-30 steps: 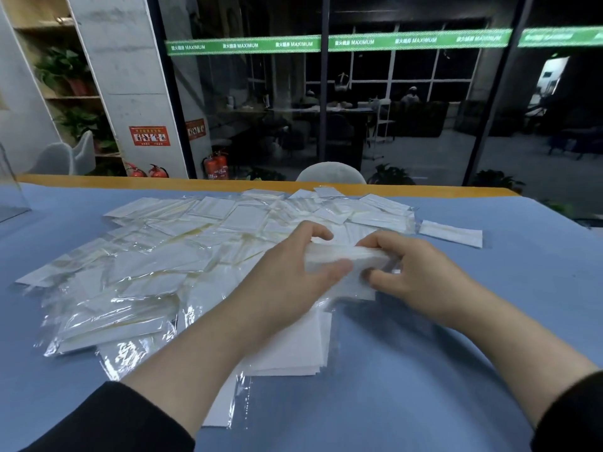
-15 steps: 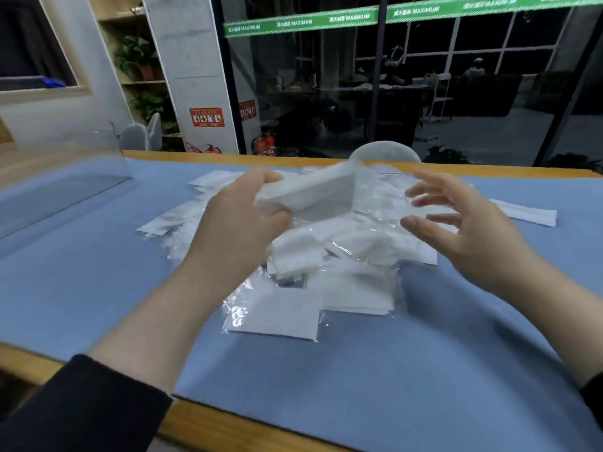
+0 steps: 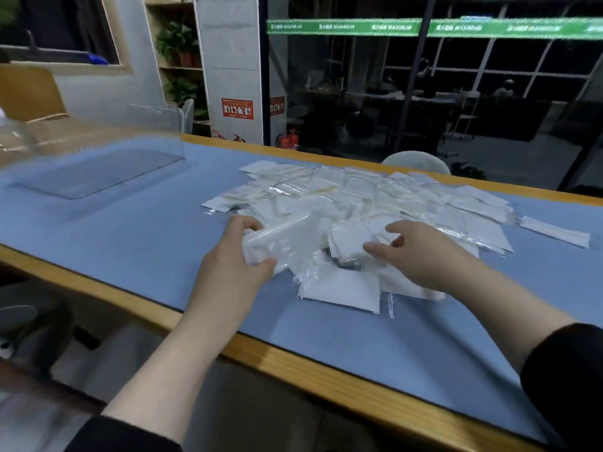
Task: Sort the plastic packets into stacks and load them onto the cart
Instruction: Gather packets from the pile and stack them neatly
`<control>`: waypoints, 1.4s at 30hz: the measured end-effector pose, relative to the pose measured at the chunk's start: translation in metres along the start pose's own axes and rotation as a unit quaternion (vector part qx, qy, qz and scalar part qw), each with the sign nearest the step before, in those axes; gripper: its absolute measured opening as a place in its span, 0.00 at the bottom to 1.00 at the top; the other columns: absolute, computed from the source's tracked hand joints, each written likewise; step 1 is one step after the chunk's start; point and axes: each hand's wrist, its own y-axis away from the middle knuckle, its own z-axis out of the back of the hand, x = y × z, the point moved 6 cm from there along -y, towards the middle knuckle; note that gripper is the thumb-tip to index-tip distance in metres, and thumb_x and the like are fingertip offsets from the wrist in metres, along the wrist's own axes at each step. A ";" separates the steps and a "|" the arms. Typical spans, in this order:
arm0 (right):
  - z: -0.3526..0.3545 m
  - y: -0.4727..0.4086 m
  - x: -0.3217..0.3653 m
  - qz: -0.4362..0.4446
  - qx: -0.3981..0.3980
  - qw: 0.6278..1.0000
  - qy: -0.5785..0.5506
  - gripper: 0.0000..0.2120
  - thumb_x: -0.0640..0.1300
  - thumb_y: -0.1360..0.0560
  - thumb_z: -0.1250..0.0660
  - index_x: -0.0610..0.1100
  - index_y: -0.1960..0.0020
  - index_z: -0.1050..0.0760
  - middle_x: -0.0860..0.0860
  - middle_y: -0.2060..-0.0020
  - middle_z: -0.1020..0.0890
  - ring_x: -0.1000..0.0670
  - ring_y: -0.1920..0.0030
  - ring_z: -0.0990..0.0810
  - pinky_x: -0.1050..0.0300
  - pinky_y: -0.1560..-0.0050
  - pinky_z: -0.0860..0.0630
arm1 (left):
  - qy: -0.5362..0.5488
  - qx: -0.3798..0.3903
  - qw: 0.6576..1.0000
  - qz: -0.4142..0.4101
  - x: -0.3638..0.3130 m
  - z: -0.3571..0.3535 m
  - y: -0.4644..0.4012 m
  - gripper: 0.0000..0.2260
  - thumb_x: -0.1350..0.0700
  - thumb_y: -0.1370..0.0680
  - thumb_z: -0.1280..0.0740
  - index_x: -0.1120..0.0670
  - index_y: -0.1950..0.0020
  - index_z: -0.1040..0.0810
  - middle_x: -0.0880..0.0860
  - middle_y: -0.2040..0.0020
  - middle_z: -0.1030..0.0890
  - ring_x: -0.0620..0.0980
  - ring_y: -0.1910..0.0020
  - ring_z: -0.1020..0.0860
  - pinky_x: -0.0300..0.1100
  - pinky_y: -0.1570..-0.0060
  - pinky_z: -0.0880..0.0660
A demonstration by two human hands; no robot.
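Both forearms reach forward from dark sleeves, the left hand with thumb and fingers curled in a grip on a bundle of packets, the right hand palm-down beside it, fingers loosely bent and spread.

I can't count the packets; they overlap and blur. My left hand hides the edge of the bundle it grips. The clear tray, far left, is smeared and cut off.
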 end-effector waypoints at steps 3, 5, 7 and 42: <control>-0.005 -0.010 0.021 -0.048 -0.002 0.999 -0.021 0.34 0.63 0.23 0.33 0.40 0.28 0.32 0.44 0.35 0.22 0.42 0.38 0.23 0.50 0.42 0.27 | 0.000 0.015 1.000 0.004 0.002 -0.002 -0.002 0.19 0.59 0.25 0.27 0.41 0.44 0.31 0.52 0.57 0.21 0.45 0.73 0.30 0.35 0.73 0.33; -0.010 -0.016 0.030 -0.074 -0.008 0.997 -0.023 0.29 0.58 0.23 0.31 0.38 0.32 0.29 0.43 0.41 0.20 0.41 0.44 0.22 0.49 0.44 0.25 | 0.003 0.023 1.000 0.006 0.005 -0.002 -0.003 0.20 0.60 0.25 0.28 0.39 0.44 0.32 0.56 0.61 0.24 0.46 0.73 0.33 0.35 0.74 0.34; -0.016 -0.021 0.034 -0.092 -0.011 0.995 -0.033 0.24 0.52 0.25 0.29 0.39 0.36 0.28 0.44 0.43 0.20 0.41 0.47 0.22 0.48 0.45 0.24 | 0.005 0.035 0.999 0.007 0.007 -0.003 -0.002 0.21 0.61 0.25 0.30 0.38 0.45 0.33 0.53 0.68 0.30 0.45 0.74 0.35 0.35 0.75 0.35; 0.052 0.065 -0.014 0.007 -0.070 0.829 -0.555 0.07 0.33 0.25 0.32 0.39 0.48 0.19 0.43 0.58 0.16 0.47 0.64 0.20 0.54 0.61 0.27 | 0.412 0.126 0.893 0.128 -0.029 -0.056 0.008 0.19 0.66 0.26 0.27 0.49 0.40 0.25 0.56 0.47 0.15 0.54 0.54 0.17 0.51 0.54 0.22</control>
